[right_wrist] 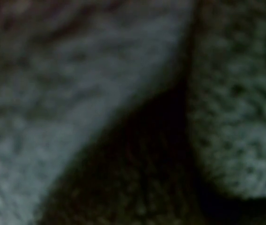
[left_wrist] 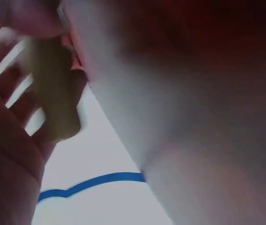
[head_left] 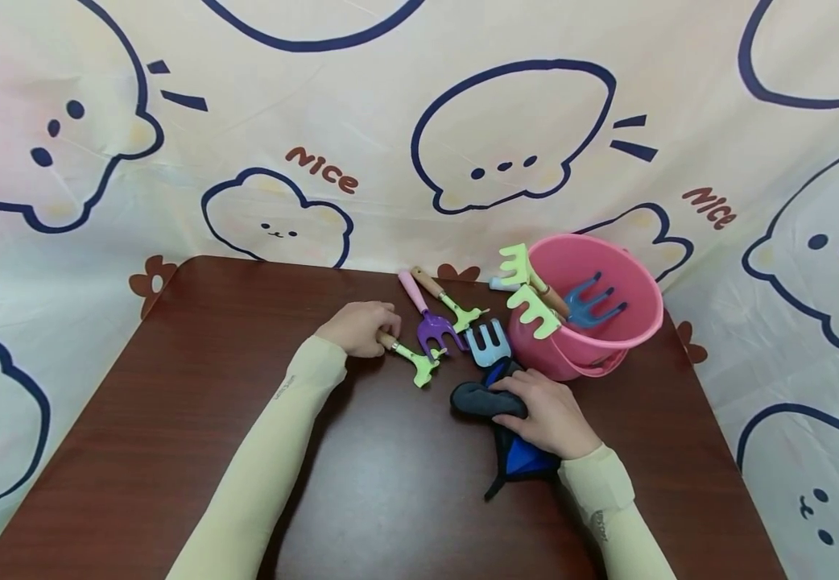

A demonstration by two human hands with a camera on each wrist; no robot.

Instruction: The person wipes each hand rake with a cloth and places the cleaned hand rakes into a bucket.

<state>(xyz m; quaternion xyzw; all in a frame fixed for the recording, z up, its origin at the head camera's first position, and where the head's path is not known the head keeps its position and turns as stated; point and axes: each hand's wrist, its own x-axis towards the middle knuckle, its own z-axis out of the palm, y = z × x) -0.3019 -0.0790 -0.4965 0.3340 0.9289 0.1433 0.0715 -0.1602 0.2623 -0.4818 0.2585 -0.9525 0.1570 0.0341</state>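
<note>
In the head view my left hand [head_left: 363, 329] pinches the wooden handle of a small green toy garden tool [head_left: 419, 364], its head lying on the table. The left wrist view shows that wooden handle [left_wrist: 55, 89], blurred, between thumb and fingers. My right hand [head_left: 550, 412] grips a soft dark-grey padded piece [head_left: 483, 400] joined to blue fabric with black edging [head_left: 526, 457]; its exact kind is unclear. Only blurred grey and black fabric [right_wrist: 76, 103] fills the right wrist view. Beside the left hand lies a purple toy fork [head_left: 435, 328] with a pink handle.
A pink bucket [head_left: 640, 318] stands at the back right, with a blue fork [head_left: 593, 304] inside and green rakes [head_left: 534, 310] at its rim. Against it lies a light-blue rake [head_left: 489, 346]. Another green tool [head_left: 457, 310] is near the table's back edge, before a printed curtain [head_left: 376, 105].
</note>
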